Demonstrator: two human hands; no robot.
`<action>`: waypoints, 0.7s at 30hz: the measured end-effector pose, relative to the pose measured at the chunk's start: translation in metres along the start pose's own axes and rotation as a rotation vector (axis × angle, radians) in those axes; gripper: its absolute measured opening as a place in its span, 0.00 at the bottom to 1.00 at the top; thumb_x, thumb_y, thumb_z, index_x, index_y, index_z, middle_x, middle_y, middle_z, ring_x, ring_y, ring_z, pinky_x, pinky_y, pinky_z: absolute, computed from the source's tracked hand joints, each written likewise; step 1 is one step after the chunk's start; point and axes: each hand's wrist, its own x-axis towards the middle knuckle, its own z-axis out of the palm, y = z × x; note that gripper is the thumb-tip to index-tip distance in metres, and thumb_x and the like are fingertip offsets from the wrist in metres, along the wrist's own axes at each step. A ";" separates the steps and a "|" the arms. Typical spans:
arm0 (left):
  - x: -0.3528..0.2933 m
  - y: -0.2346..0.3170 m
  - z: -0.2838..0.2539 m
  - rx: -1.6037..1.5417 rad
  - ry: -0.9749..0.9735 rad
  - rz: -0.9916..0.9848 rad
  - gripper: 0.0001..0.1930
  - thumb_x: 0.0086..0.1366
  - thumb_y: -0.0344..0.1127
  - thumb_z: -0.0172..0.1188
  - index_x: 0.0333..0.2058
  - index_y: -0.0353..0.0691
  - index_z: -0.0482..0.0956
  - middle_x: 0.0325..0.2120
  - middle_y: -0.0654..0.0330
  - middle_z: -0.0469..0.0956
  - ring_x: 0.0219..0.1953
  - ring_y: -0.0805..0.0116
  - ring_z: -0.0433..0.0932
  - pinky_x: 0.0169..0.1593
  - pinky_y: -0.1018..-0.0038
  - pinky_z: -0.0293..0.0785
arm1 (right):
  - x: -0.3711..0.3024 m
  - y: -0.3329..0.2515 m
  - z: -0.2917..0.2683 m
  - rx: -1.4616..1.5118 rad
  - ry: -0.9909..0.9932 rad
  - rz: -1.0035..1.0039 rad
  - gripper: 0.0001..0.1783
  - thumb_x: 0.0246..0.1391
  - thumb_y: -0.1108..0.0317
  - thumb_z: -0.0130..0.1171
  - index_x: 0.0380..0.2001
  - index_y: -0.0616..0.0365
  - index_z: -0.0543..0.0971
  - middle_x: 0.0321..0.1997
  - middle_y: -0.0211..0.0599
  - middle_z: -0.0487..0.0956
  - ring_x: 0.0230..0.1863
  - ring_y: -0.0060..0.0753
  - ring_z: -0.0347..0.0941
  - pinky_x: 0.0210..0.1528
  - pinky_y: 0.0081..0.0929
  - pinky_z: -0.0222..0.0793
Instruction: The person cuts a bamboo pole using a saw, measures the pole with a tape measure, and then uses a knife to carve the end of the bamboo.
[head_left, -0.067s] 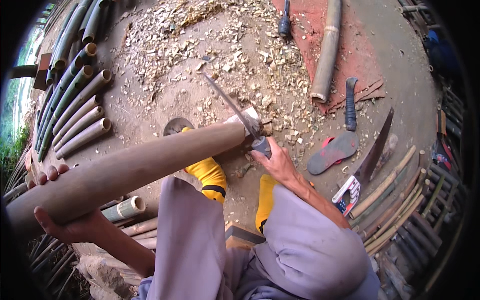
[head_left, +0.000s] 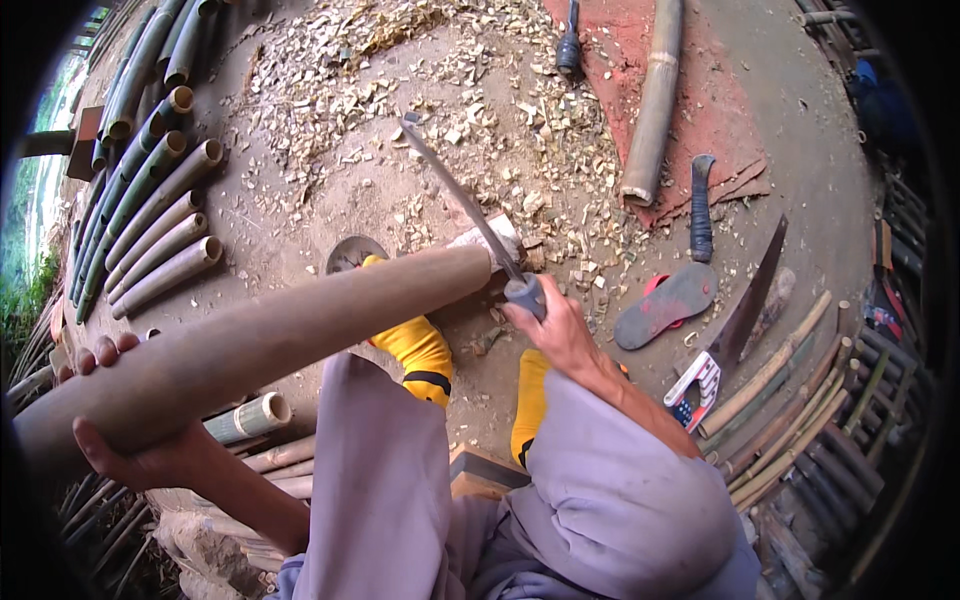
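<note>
A thick brown bamboo pole [head_left: 270, 325] slants across in front of me, from the lower left up to the middle. My left hand [head_left: 150, 455] is wrapped round its near end, thumb on one side and fingertips over the top. The far end lies against a pale, whitish block [head_left: 505, 235]. My right hand [head_left: 560, 330] grips the grey handle of a machete [head_left: 470, 205]. Its long narrow blade points up and to the left, just past the pole's far end. Whether the blade touches the bamboo, I cannot tell.
Several cut bamboo poles [head_left: 175, 235] lie at the left. Chips [head_left: 400, 90] litter the ground ahead. At the right are a sandal [head_left: 665, 305], a handsaw [head_left: 750, 290], a tool with a black-wrapped handle [head_left: 702, 215] and thin poles [head_left: 790, 400]. Another pole [head_left: 655, 100] rests on red cloth [head_left: 720, 150].
The machete has turned slightly in my right hand, its blade showing broader and its tip higher. The pole and my left hand have hardly moved.
</note>
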 end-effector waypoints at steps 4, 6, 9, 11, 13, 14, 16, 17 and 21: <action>0.001 0.001 -0.009 -0.059 -0.085 -0.009 0.28 0.52 0.45 0.54 0.47 0.31 0.62 0.37 0.49 0.64 0.42 0.56 0.67 0.54 0.56 0.63 | -0.005 -0.032 -0.004 0.115 0.222 -0.335 0.23 0.53 0.57 0.61 0.42 0.62 0.67 0.27 0.42 0.78 0.28 0.39 0.79 0.29 0.30 0.74; -0.003 0.002 0.000 -0.048 -0.045 0.012 0.29 0.51 0.45 0.54 0.47 0.31 0.62 0.37 0.49 0.64 0.42 0.57 0.66 0.54 0.56 0.63 | -0.001 -0.017 -0.001 0.013 0.289 -0.458 0.24 0.52 0.56 0.61 0.41 0.63 0.66 0.25 0.42 0.77 0.28 0.40 0.79 0.27 0.31 0.74; -0.008 0.001 0.004 -0.079 -0.088 0.020 0.29 0.50 0.44 0.55 0.47 0.31 0.62 0.37 0.49 0.64 0.42 0.57 0.66 0.54 0.56 0.63 | 0.008 0.029 0.013 -0.195 0.031 0.028 0.23 0.50 0.56 0.63 0.38 0.62 0.68 0.23 0.43 0.78 0.28 0.41 0.79 0.27 0.33 0.74; -0.012 0.000 0.004 -0.063 -0.073 0.026 0.31 0.49 0.44 0.57 0.48 0.32 0.61 0.37 0.50 0.63 0.41 0.58 0.66 0.53 0.57 0.63 | 0.006 0.021 0.008 -0.144 -0.026 0.100 0.23 0.51 0.56 0.63 0.38 0.62 0.68 0.23 0.43 0.78 0.28 0.40 0.79 0.27 0.33 0.73; -0.008 0.005 0.003 -0.069 -0.081 0.048 0.32 0.48 0.45 0.58 0.49 0.33 0.60 0.36 0.51 0.63 0.41 0.59 0.66 0.52 0.58 0.62 | 0.011 -0.013 -0.003 -0.064 0.000 0.022 0.23 0.51 0.56 0.63 0.38 0.63 0.68 0.24 0.43 0.78 0.28 0.38 0.79 0.27 0.32 0.73; -0.006 0.005 -0.003 -0.062 -0.103 0.034 0.33 0.47 0.45 0.58 0.49 0.33 0.59 0.36 0.51 0.63 0.40 0.59 0.66 0.52 0.58 0.62 | 0.004 -0.025 -0.007 -0.001 0.046 -0.053 0.23 0.51 0.56 0.63 0.39 0.63 0.68 0.25 0.42 0.78 0.28 0.37 0.79 0.28 0.31 0.73; -0.003 0.011 -0.006 -0.078 -0.123 0.032 0.34 0.46 0.45 0.58 0.49 0.33 0.58 0.36 0.51 0.63 0.40 0.60 0.65 0.52 0.60 0.62 | -0.009 -0.044 -0.011 0.077 0.193 -0.266 0.23 0.49 0.58 0.64 0.40 0.63 0.69 0.27 0.40 0.77 0.28 0.33 0.77 0.30 0.28 0.73; -0.002 0.007 -0.005 -0.093 -0.149 0.025 0.35 0.45 0.45 0.59 0.49 0.33 0.58 0.36 0.51 0.63 0.39 0.60 0.65 0.52 0.60 0.62 | -0.009 -0.034 -0.012 0.280 0.201 -0.328 0.23 0.48 0.60 0.66 0.41 0.62 0.69 0.29 0.38 0.77 0.28 0.32 0.76 0.29 0.27 0.73; -0.002 -0.003 0.003 -0.162 -0.264 0.024 0.35 0.44 0.46 0.59 0.49 0.33 0.59 0.36 0.52 0.63 0.39 0.61 0.64 0.51 0.62 0.62 | 0.008 0.028 0.008 -0.124 0.052 -0.065 0.23 0.51 0.53 0.61 0.34 0.61 0.67 0.19 0.46 0.76 0.26 0.51 0.78 0.25 0.38 0.73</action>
